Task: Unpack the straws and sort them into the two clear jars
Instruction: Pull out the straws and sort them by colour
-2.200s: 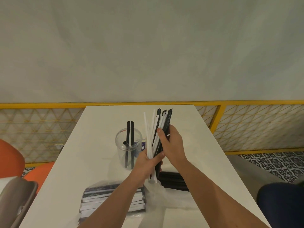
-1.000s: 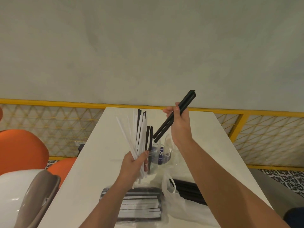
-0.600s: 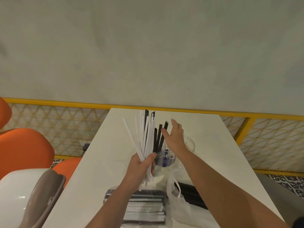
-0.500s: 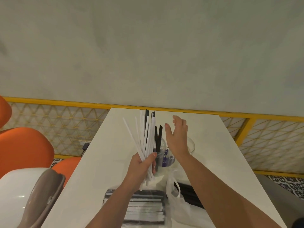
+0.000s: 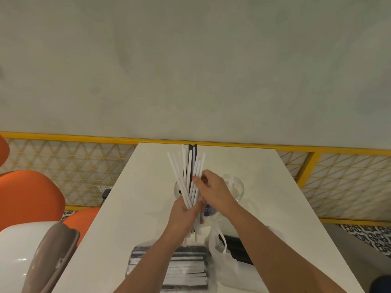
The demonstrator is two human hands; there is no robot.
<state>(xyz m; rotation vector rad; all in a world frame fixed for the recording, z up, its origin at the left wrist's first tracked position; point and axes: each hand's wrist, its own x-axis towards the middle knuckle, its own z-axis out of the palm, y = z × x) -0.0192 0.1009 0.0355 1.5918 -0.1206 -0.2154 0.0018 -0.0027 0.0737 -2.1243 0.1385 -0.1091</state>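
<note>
My left hand (image 5: 185, 211) is shut on a fanned, upright bundle of straws (image 5: 188, 176), mostly white with a couple of black ones at the back. The fingertips of my right hand (image 5: 212, 190) pinch a straw near the middle of that bundle; I cannot tell its colour. Two clear jars stand behind my hands on the white table (image 5: 146, 208). The left jar (image 5: 176, 188) is mostly hidden by the bundle. The right jar (image 5: 238, 188) shows its rim beside my right wrist.
A plastic-wrapped pack of black and white straws (image 5: 186, 271) lies at the near edge. Right of it sit a crumpled clear bag (image 5: 222, 265) and a black straw pack (image 5: 237, 248). Orange chairs (image 5: 29, 199) stand left; a yellow railing (image 5: 317, 153) runs behind.
My right hand carried black straws up from the bundle, let them go over the left jar, opened, and has now come back to pinch the bundle in my left hand.
</note>
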